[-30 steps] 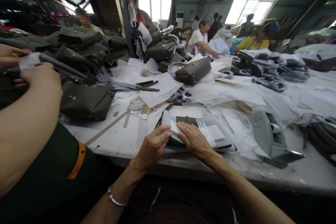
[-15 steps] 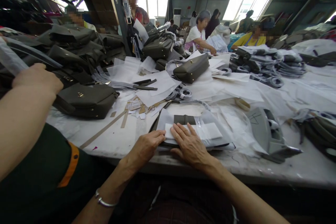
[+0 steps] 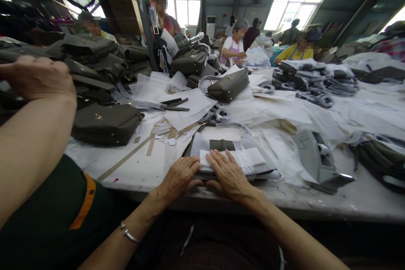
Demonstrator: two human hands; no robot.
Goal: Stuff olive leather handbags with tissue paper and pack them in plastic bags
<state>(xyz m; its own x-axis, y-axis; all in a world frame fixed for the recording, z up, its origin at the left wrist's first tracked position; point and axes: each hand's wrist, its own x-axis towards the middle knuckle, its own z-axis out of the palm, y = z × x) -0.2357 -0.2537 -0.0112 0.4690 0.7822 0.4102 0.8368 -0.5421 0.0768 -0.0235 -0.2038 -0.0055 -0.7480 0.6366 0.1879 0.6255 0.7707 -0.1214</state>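
Note:
A dark handbag (image 3: pixel 222 145) lies flat at the table's near edge, partly covered by translucent sheeting, with a folded white wrap (image 3: pixel 251 157) across it. My right hand (image 3: pixel 228 173) rests on the wrap with its fingers spread. At the wrap's left end, my left hand (image 3: pixel 183 173) presses on the near left side of the bag, its fingers together and thumb underneath at the edge. Whether it pinches the bag's edge is hard to tell. The bag's wrapped handle (image 3: pixel 238 125) curves out behind it.
A grey tape dispenser (image 3: pixel 316 156) stands to the right. Olive bags (image 3: pixel 107 122) are heaped at the left, beside a neighbour's raised arm (image 3: pixel 47 105). Loose white sheets (image 3: pixel 193 107) and paper scraps (image 3: pixel 164 128) litter the table (image 3: pixel 152 173). Several people work behind it.
The neighbour's hand at the left has moved up. My left thumb now shows at the bag's near edge. The view has shifted slightly; my right hand stays on the wrap.

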